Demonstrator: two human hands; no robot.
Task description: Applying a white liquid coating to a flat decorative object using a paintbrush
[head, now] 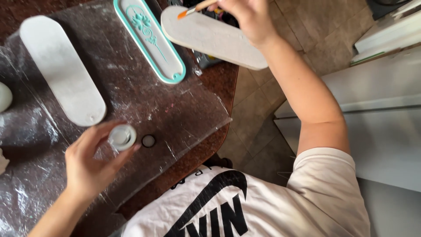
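My left hand (90,164) grips a small round white jar (122,137) over the plastic-covered table, near its front edge. A small dark round lid (148,141) lies just right of the jar. My right hand (245,15) is raised at the top of the view and holds a thin wooden paintbrush (195,8) with an orange tip. The brush tip rests by the end of a plain white oblong plaque (210,37) that juts past the table edge.
A teal-rimmed white oblong tray with a flower relief (149,39) and another plain white oblong plaque (61,68) lie on the clear plastic sheet (175,114) covering the dark red table. Tiled floor (307,26) and white cabinets (386,114) are to the right.
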